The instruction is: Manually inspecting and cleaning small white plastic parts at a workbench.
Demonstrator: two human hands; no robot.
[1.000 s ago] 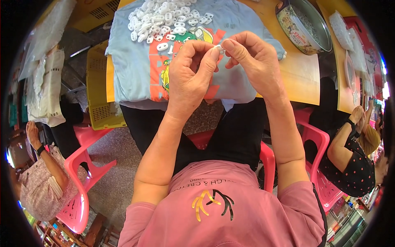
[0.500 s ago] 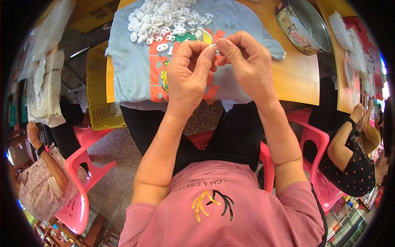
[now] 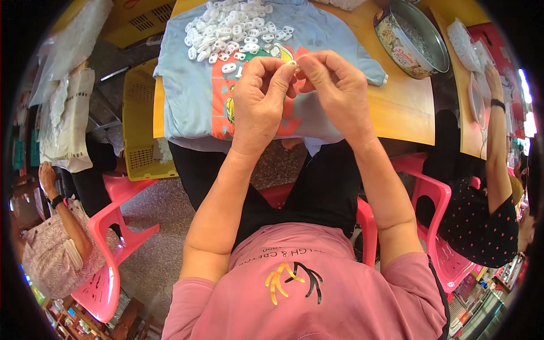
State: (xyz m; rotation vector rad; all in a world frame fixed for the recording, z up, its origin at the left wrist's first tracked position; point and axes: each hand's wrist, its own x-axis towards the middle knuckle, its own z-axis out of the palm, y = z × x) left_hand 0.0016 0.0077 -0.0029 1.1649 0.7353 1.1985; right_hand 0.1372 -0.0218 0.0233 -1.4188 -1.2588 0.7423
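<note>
My left hand [image 3: 262,93] and my right hand [image 3: 334,85] meet over a light blue printed shirt [image 3: 190,116] spread on the table. Thumb and fingers of both are pinched around a small white plastic piece [image 3: 292,63], mostly covered by the fingertips. Beyond my left hand lies a heap of white oval plastic pieces with two holes [image 3: 226,28], which look like cord locks. One such white oval piece [image 3: 228,68] rests apart at the near side of the heap, beside a small white peg [image 3: 239,72].
A round printed tin [image 3: 405,51] holding many small clear bits stands at the right on the wooden table [image 3: 411,107]. A yellow crate [image 3: 139,122] is at the left. Pink chairs [image 3: 105,266] flank me, with a co-worker [image 3: 62,243] at left and another [image 3: 470,221] at right.
My hands stay pinched together with slight finger movement. The view has shifted a little. At the right, the co-worker's arm has stretched forward toward the clear bags.
</note>
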